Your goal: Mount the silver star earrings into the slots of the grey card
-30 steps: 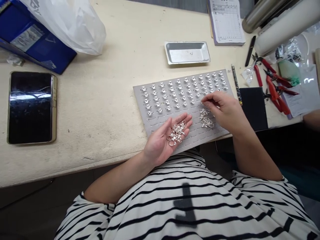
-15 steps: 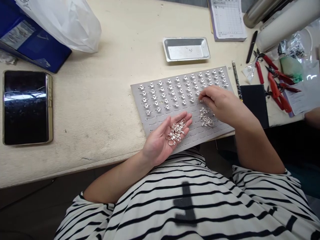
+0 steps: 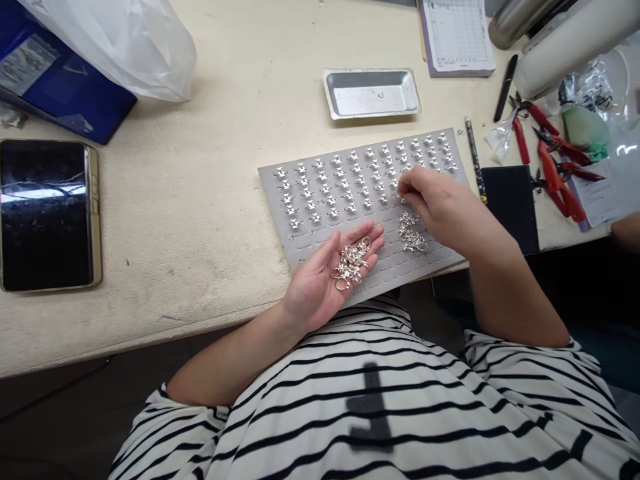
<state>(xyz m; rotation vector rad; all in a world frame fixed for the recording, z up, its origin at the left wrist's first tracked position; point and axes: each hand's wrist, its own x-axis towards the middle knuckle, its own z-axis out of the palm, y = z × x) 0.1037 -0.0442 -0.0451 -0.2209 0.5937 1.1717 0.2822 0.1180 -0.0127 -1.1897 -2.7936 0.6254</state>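
My left hand [image 3: 317, 283] lies palm up over the front of a grey slotted display board [image 3: 300, 247], holding a tangled heap of silver ring clasps [image 3: 349, 265]. Several neat rows of small silver pieces [image 3: 340, 180] cover the board's far half. My right hand [image 3: 435, 203] hovers at the end of those rows, its thumb and fingertips pinched together. Whether a piece sits in that pinch is too small to tell. Just below it, a loose cluster of silver clasps [image 3: 411, 233] lies on the board.
On the pale worktable stand a metal tray [image 3: 371, 93], a dark tablet [image 3: 47, 217], a blue folder [image 3: 70, 87] under a plastic bag [image 3: 110, 47], and a paper form [image 3: 456, 37]. Red-handled pliers [image 3: 555, 177] and a black pad [image 3: 507, 207] lie right of the board.
The whole view has drifted slightly, with the table and board shifting left and up in the picture. My hands have barely moved, and the clasps stay in my left palm.
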